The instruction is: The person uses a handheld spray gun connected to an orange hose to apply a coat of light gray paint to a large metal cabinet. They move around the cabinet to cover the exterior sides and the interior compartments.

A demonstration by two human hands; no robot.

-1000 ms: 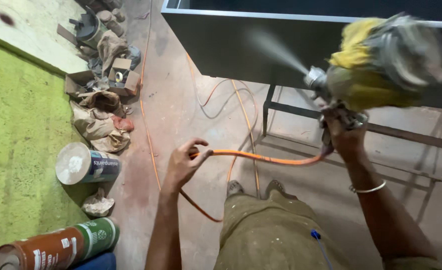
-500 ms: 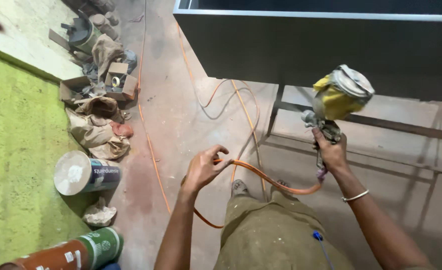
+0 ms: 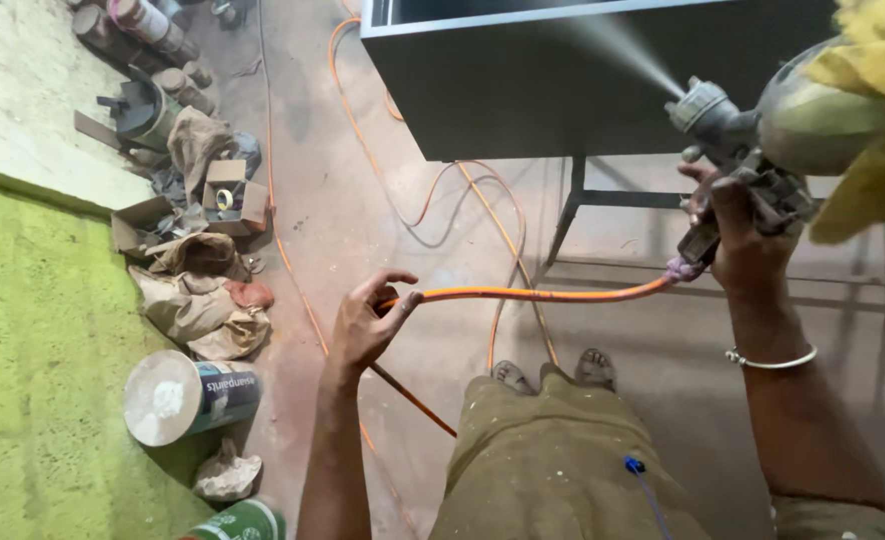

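Observation:
My right hand (image 3: 737,235) grips a metal spray gun (image 3: 727,135) with a cup wrapped in yellow cloth (image 3: 867,120). A fine spray streams from its nozzle up and left onto the side of a dark grey metal cabinet (image 3: 522,90). An orange air hose (image 3: 532,294) runs from the gun's base leftwards to my left hand (image 3: 367,320), whose fingers curl loosely around the hose and hold it off the floor. My bare feet (image 3: 552,372) and olive trousers show below.
Paint tins (image 3: 192,395), crumpled sacks (image 3: 197,300), small cardboard boxes (image 3: 232,190) and cans lie along the green wall (image 3: 42,380) at left. More orange hose (image 3: 382,180) loops over the concrete floor. The cabinet rests on a metal stand (image 3: 567,215).
The spray gun has risen and swung right, close to the camera, and it sprays onto the cabinet again. My left hand stays on the hose, which now runs straighter.

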